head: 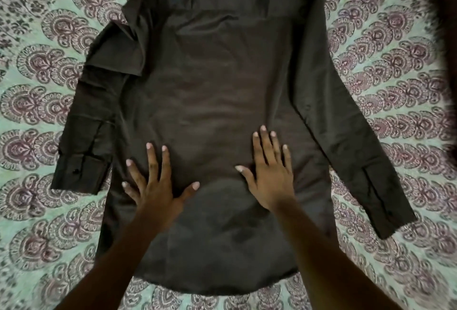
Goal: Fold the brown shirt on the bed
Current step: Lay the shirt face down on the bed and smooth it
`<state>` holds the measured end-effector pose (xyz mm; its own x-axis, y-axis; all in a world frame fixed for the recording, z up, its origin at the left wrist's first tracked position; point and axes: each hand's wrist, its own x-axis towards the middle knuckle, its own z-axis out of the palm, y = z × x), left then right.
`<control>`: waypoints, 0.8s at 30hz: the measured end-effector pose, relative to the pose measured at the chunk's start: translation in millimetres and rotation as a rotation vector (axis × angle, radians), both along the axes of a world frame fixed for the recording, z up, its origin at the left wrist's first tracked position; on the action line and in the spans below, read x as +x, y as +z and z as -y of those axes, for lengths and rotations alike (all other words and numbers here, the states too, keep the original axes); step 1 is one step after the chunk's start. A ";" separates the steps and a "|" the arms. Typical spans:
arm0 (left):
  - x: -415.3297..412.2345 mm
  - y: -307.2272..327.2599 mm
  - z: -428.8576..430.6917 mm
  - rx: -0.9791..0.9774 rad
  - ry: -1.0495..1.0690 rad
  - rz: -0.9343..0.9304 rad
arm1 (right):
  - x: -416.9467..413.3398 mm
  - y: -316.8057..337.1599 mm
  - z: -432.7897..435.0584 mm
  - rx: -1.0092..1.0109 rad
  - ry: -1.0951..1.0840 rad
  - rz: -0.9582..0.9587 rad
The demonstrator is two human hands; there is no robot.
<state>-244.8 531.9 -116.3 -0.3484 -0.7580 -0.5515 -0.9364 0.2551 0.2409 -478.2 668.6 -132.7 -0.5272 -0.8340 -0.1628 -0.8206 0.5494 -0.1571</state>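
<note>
sleeve at view left [86,136]: creased, lying beside the body.
left hand [153,186]: flat on shirt, fingers spread wide.
brown shirt [222,74]: back up, flat on bed [395,87].
right hand [269,181]: flat on shirt, fingers straight, slightly spread.
sleeve at view right [366,161]: straight, angled outward.
</note>
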 end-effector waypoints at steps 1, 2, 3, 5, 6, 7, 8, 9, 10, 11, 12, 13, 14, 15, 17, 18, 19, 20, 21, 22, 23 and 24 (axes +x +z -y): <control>6.4 2.0 -4.8 0.011 0.010 0.017 | 1.5 -2.7 -11.1 0.010 -0.030 -0.020; 13.7 3.7 -8.5 0.028 0.012 0.031 | 2.3 -3.5 -25.8 0.018 -0.117 -0.055; 20.6 6.4 -10.9 0.056 0.018 0.041 | 1.8 -2.5 -42.7 0.019 -0.220 -0.083; 30.2 11.8 -14.4 0.116 0.034 0.047 | -0.9 2.5 -77.4 0.015 -0.401 -0.102; 32.5 14.8 -16.0 0.133 0.041 0.044 | -1.7 5.5 -90.9 0.027 -0.457 -0.090; 33.3 17.7 -16.3 0.146 0.052 0.040 | -2.2 7.5 -98.9 0.047 -0.495 -0.066; 33.1 20.2 -16.1 0.161 0.067 0.038 | -2.6 10.1 -101.2 0.061 -0.523 -0.036; 31.9 22.5 -15.7 0.175 0.078 0.041 | -3.6 12.3 -98.7 0.055 -0.556 0.000; 30.3 24.2 -14.6 0.189 0.080 0.049 | -5.4 13.8 -92.7 0.025 -0.597 0.035; 29.8 25.5 -14.3 0.203 0.080 0.056 | -6.8 14.9 -85.1 -0.019 -0.642 0.053; 29.4 26.0 -13.3 0.216 0.080 0.058 | -8.1 15.7 -77.3 -0.066 -0.687 0.045; 29.1 26.6 -12.4 0.231 0.081 0.059 | -9.8 15.3 -72.4 -0.110 -0.739 0.034; 29.3 27.1 -12.4 0.239 0.083 0.059 | -12.2 15.5 -70.8 -0.149 -0.796 0.030; 28.7 27.9 -11.7 0.241 0.080 0.059 | -16.4 15.7 -71.6 -0.175 -0.863 0.053; 29.3 29.9 -12.3 0.241 0.077 0.062 | -22.4 16.5 -80.7 -0.181 -1.004 0.140; 29.5 30.7 -12.2 0.241 0.076 0.060 | -24.2 17.8 -87.4 -0.167 -1.052 0.168; 29.5 31.1 -12.7 0.240 0.073 0.057 | -24.9 18.3 -95.3 -0.150 -1.076 0.175; 29.7 31.6 -12.7 0.236 0.071 0.057 | -24.4 18.5 -102.2 -0.136 -1.081 0.171; 29.7 32.5 -12.7 0.235 0.068 0.057 | -23.2 19.3 -107.4 -0.126 -1.084 0.166; 29.4 33.4 -12.6 0.234 0.065 0.058 | -22.3 19.9 -109.8 -0.115 -1.093 0.157; 29.4 34.3 -12.4 0.234 0.063 0.058 | -21.3 19.6 -109.2 -0.105 -1.106 0.143; 29.5 34.9 -12.5 0.233 0.060 0.057 | -20.0 20.2 -107.2 -0.087 -1.135 0.126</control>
